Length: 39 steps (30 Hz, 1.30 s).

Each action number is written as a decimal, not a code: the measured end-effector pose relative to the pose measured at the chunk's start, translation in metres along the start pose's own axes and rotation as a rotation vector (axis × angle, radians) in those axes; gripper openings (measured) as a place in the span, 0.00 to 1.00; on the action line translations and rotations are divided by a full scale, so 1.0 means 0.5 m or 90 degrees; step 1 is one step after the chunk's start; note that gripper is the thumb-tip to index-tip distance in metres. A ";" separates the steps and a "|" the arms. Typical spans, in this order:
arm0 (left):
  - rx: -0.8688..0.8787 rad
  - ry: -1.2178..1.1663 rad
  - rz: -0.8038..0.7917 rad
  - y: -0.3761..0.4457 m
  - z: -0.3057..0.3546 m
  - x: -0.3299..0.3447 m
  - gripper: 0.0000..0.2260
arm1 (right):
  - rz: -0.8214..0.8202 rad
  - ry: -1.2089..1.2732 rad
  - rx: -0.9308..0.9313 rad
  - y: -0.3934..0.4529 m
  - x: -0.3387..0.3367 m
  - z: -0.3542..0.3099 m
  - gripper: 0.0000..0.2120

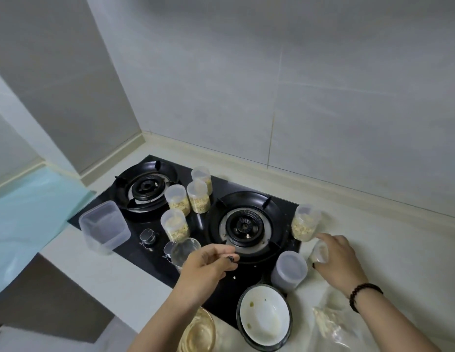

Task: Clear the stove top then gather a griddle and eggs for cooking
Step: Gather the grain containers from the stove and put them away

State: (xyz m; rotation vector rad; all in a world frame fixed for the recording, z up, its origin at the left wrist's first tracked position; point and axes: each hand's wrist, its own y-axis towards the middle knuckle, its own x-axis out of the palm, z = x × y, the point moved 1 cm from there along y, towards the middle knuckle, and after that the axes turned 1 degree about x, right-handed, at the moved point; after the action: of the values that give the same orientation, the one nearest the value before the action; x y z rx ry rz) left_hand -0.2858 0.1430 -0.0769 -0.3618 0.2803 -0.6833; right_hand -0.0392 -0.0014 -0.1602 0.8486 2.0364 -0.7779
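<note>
Stove top (pixel 257 273) still cluttered: four jars (pixel 174 225) of grain between the burners, square tub (pixel 104 227) at 9 o'clock. Right hand (pixel 338 260) curled round a small jar (pixel 320 251) on the counter at 3 o'clock. Left hand (pixel 206 268) loosely curled over the stove front, holding nothing, beside a glass jar (pixel 183 251).

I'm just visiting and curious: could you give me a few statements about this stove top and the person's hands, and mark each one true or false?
1. The right hand grips a small clear jar. True.
2. A pan sits on the right burner. False: that burner is bare.
3. The white bowl is nearly empty. True.
4. The square container is full of grain. False: it looks empty.
5. Several grain-filled jars stand between the burners. True.
</note>
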 end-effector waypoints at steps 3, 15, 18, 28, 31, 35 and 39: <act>0.020 0.015 -0.017 0.003 0.006 0.015 0.07 | 0.081 -0.017 -0.021 -0.017 -0.058 -0.022 0.28; 0.341 0.191 -0.094 0.017 0.039 0.086 0.29 | 0.022 0.276 -0.149 -0.141 -0.204 -0.193 0.30; 0.394 0.222 -0.103 0.014 0.037 0.088 0.37 | -0.006 0.249 -0.183 -0.173 -0.188 -0.237 0.30; 0.393 0.174 -0.042 0.020 0.020 0.030 0.29 | -0.045 0.271 -0.201 -0.182 -0.098 -0.310 0.34; 0.360 0.139 -0.019 0.030 0.011 0.007 0.27 | -0.123 0.361 -0.217 -0.166 -0.091 -0.321 0.39; 0.314 0.093 -0.001 0.049 0.001 -0.022 0.25 | -0.126 0.507 -0.175 -0.121 -0.105 -0.318 0.35; 0.287 0.054 -0.007 0.067 -0.002 -0.047 0.26 | 0.074 0.483 -0.066 -0.019 -0.086 -0.261 0.27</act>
State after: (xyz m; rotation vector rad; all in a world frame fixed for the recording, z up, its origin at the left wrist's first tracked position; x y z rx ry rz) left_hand -0.2851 0.1823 -0.0885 0.0963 0.1970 -0.7509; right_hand -0.0811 0.0783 -0.0562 1.3265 2.6108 -0.2881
